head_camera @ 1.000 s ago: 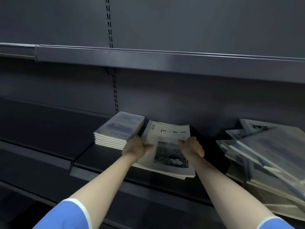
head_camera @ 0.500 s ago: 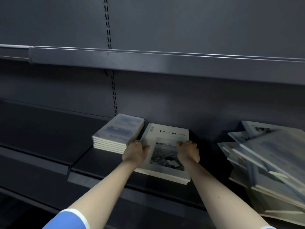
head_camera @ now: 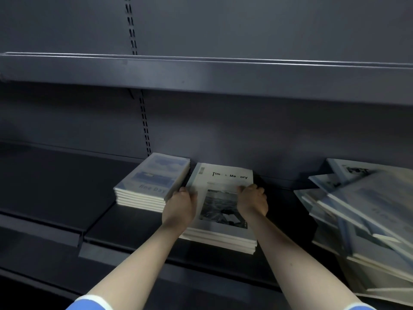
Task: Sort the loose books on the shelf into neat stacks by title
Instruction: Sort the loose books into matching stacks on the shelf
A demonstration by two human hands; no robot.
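Both hands [head_camera: 178, 209] grip stack [head_camera: 223, 233] — "Tim…Me…ory" (partly hidden).

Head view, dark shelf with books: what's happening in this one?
A person is sorting books on a shelf. Both hands grip the top book of the middle stack, the left hand at its left edge, the right hand at its right edge. Its cover reads roughly "Time & Memory". A neat blue stack sits just to its left. On the right, a loose pile lies unsorted.
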